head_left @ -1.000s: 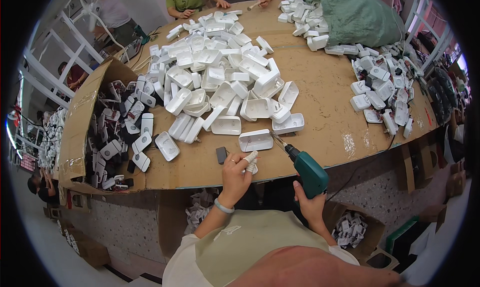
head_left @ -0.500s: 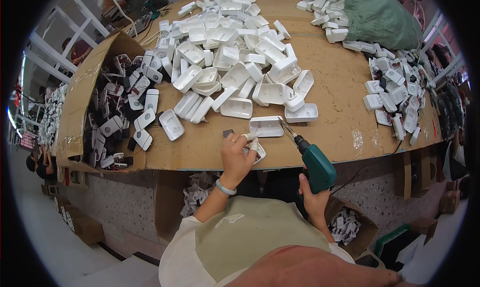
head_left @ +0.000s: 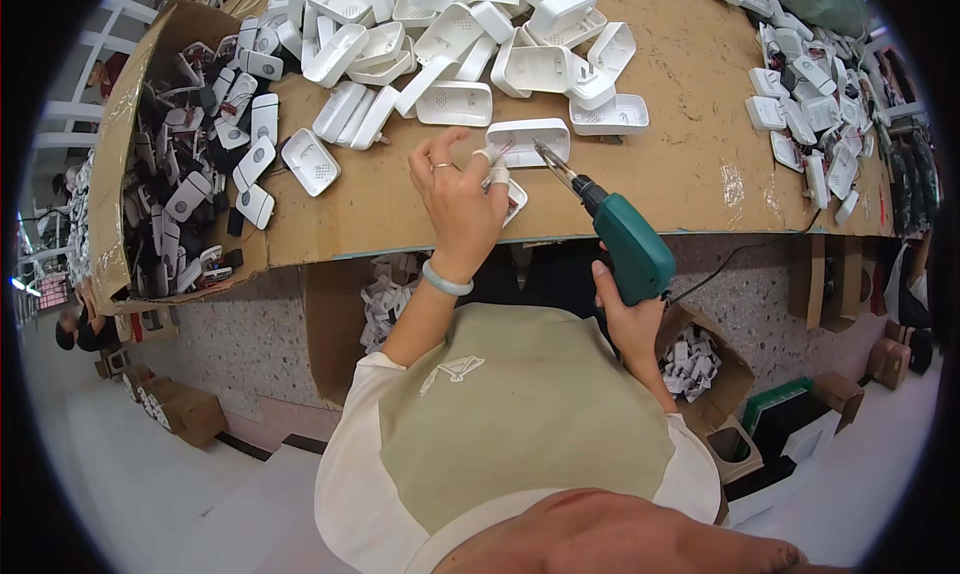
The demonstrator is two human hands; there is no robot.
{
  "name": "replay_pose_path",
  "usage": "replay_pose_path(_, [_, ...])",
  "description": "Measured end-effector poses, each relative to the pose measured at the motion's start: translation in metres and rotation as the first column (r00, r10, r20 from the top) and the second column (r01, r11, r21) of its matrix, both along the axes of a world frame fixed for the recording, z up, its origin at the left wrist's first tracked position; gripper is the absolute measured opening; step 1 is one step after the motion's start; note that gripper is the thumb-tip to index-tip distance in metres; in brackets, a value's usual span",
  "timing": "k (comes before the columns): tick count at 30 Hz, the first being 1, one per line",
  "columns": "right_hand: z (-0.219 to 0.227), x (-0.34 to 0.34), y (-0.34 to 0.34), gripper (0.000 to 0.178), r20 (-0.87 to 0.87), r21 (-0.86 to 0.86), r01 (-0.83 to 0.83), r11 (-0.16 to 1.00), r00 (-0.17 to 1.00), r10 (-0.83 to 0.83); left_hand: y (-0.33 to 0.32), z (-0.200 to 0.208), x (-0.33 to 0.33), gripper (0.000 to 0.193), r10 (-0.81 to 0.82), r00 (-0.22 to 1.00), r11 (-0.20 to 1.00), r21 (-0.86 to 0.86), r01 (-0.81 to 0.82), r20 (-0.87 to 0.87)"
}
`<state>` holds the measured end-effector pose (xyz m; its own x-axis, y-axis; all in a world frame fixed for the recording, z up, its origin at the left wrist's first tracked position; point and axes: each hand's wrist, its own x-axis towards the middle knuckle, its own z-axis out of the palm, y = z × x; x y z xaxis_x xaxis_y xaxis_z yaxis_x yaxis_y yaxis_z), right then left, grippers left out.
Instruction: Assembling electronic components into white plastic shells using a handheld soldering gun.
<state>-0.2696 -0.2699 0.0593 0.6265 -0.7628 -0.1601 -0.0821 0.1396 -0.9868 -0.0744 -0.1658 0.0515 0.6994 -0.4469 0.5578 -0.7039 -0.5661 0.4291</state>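
My right hand (head_left: 630, 309) is wrapped round the handle of a green soldering gun (head_left: 632, 244). Its metal tip reaches into an open white plastic casing (head_left: 528, 154) lying near the table's front edge. On the left, my left hand (head_left: 460, 202) has its taped thumb and forefinger pinched at the casing's left end, on thin reddish wires (head_left: 507, 150). The other fingers of that hand are raised and bent. A smaller white part (head_left: 515, 202) lies just under the taped fingers, partly hidden by them.
White casings (head_left: 455, 104) are heaped behind my hands. A cardboard box (head_left: 125, 164) of wired units stands left; more units (head_left: 815, 94) lie far right. The gun's black cord (head_left: 740, 246) hangs by the table edge. Below are open boxes of white parts (head_left: 690, 364).
The whole view has tilted downward, so the table sits higher in the picture. My left hand's free fingers have lifted and spread; the soldering gun's tip stays at the casing.
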Motion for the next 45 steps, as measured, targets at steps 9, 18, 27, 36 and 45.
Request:
replay_pose_path(9, [-0.031, 0.006, -0.005, 0.015, -0.118, -0.187, -0.159, 0.970, 0.983, 0.138, -0.010, -0.014, 0.005, 0.014, -0.017, 0.999, 0.998, 0.062, 0.014, 0.050])
replay_pose_path(18, [-0.036, 0.016, -0.008, 0.017, -0.145, -0.200, -0.185, 0.962, 0.977, 0.158, -0.014, -0.018, 0.007, 0.015, 0.045, 0.999, 0.992, 0.121, -0.047, 0.020])
replay_pose_path(27, [-0.042, 0.023, -0.008, 0.010, -0.072, -0.248, -0.141, 0.958, 0.989, 0.127, -0.015, -0.019, 0.010, 0.015, 0.049, 0.997, 0.991, 0.125, -0.055, 0.055])
replay_pose_path(36, [-0.036, 0.023, -0.009, 0.007, -0.089, -0.280, -0.164, 0.946, 0.985, 0.145, -0.015, -0.019, 0.010, 0.014, 0.047, 0.997, 0.989, 0.134, -0.055, 0.063])
replay_pose_path(45, [-0.029, 0.022, -0.010, 0.007, -0.090, -0.292, -0.180, 0.939, 0.983, 0.160, -0.016, -0.017, 0.009, 0.015, 0.045, 0.998, 0.989, 0.141, -0.051, 0.047])
